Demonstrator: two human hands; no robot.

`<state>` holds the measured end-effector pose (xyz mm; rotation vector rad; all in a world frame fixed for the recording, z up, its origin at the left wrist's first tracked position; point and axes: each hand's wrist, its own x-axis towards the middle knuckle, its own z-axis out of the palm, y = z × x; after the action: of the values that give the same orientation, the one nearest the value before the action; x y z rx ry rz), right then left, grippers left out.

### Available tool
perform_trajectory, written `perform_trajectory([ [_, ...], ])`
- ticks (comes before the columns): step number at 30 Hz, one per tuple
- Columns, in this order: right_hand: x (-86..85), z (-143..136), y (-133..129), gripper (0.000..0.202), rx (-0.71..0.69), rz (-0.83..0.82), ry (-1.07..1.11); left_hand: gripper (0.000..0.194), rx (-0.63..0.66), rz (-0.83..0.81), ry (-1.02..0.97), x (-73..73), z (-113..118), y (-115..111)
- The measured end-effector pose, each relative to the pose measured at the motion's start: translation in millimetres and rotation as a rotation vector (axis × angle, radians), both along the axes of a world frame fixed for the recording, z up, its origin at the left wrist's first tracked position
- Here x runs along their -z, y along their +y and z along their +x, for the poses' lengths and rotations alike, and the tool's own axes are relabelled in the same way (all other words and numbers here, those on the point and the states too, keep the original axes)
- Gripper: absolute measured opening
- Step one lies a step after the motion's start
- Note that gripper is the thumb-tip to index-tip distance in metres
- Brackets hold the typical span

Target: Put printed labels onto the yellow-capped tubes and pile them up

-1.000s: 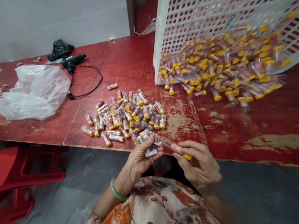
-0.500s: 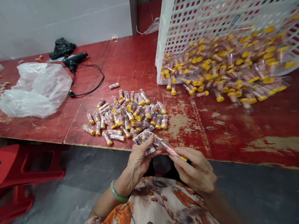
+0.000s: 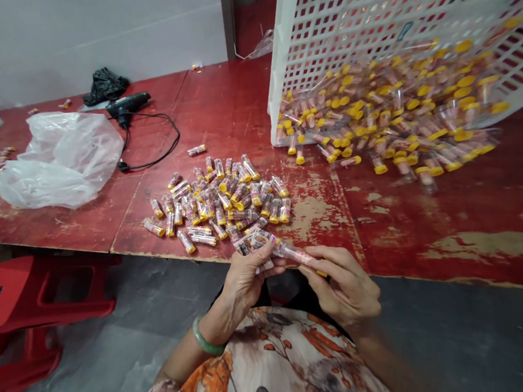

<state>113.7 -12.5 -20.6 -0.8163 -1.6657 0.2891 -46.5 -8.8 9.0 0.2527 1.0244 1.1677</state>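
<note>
My left hand (image 3: 250,276), with a green bangle at the wrist, is closed on a small stack of printed cards (image 3: 253,244) at the table's front edge. My right hand (image 3: 342,283) pinches a clear tube (image 3: 300,256) with a yellow cap and pinkish contents. The tube's far end meets the cards and my left fingertips, where a purple-edged wrapping shows. Just beyond the hands lies a pile of short wrapped tubes with yellow caps (image 3: 219,203) on the red table (image 3: 231,113).
A tilted white crate (image 3: 278,72) at the right spills many yellow-capped tubes (image 3: 373,110). At the left are a clear plastic bag (image 3: 61,158), a black heat gun (image 3: 128,104) with its cord, a black bag (image 3: 105,86) and a red stool (image 3: 13,291).
The view has shifted slightly. My right fingers have moved a little along the tube toward my left hand, and the tube lies a bit flatter. Both hands keep their hold.
</note>
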Motion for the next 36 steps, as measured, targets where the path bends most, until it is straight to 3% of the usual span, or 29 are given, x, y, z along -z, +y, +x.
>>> perform_trajectory([
  [7,12.5,-21.3,-2.6,0.055,0.133,0.122,-0.058,0.024,-0.055,0.055,-0.032,2.9,2.3,3.0],
  [9,11.1,-20.6,-0.8,0.056,0.059,0.097,-0.099,0.025,-0.074,0.069,-0.032,4.1,0.8,3.8],
  [12,5.0,-12.2,2.5,0.045,-0.200,-0.085,-0.112,0.026,-0.063,0.043,-0.021,4.7,-2.3,5.3],
  [14,2.5,-6.9,4.3,0.041,-0.271,-0.168,-0.097,0.027,-0.031,0.028,-0.013,4.7,-2.5,5.5],
  [19,4.6,-8.3,7.3,0.040,-0.116,-0.266,0.036,0.030,0.062,0.075,0.005,4.9,4.8,2.2],
  [25,-0.1,-15.8,11.1,0.029,-0.139,-0.451,0.179,0.035,0.103,0.146,0.011,3.4,10.0,0.1],
  [31,7.2,-16.8,12.9,0.025,-0.141,-0.376,0.198,0.027,0.092,0.112,0.061,7.7,8.7,-1.3],
  [36,3.3,-8.1,12.2,0.029,-0.221,-0.370,0.084,0.034,0.105,0.046,0.022,7.3,5.9,-0.3],
])
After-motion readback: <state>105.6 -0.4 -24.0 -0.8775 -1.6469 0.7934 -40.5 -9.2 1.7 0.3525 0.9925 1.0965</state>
